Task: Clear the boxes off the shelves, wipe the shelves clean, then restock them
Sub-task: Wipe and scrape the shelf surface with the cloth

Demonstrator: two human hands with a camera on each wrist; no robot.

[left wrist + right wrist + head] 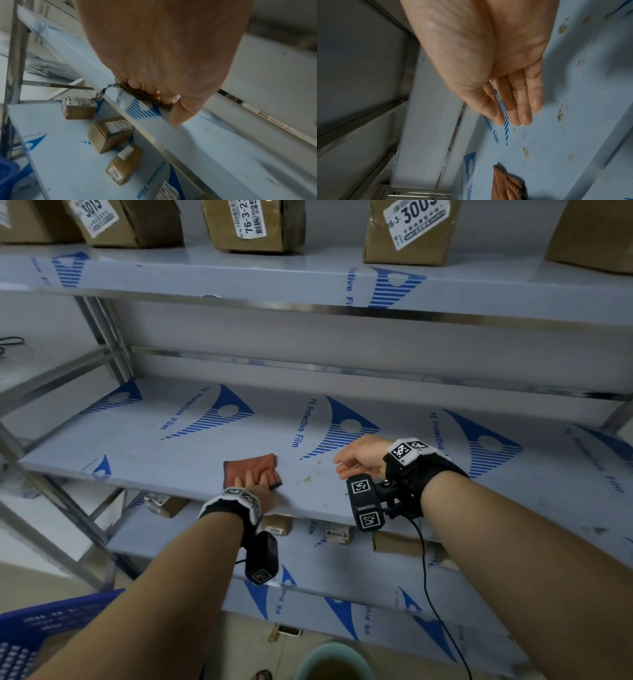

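The middle shelf (171,446), covered in blue-printed protective film, holds no boxes. A reddish-brown cloth (239,469) lies near its front edge. My left hand (255,477) rests on it, and in the left wrist view the fingers (154,92) curl down onto the cloth (150,100) while the thumb points out. To the right, my right hand (358,457) hovers just above the shelf, fingers (513,102) straight and together, holding nothing. Brown crumbs and smears (307,479) dot the film between the hands, also visible as specks (559,116) beside the cloth (506,184).
Labelled cardboard boxes (253,224) stand along the upper shelf. Small boxes (109,134) sit on the lower shelf. A blue crate (41,628) is at bottom left and a teal bucket (335,662) on the floor. A metal post (102,337) bounds the left end.
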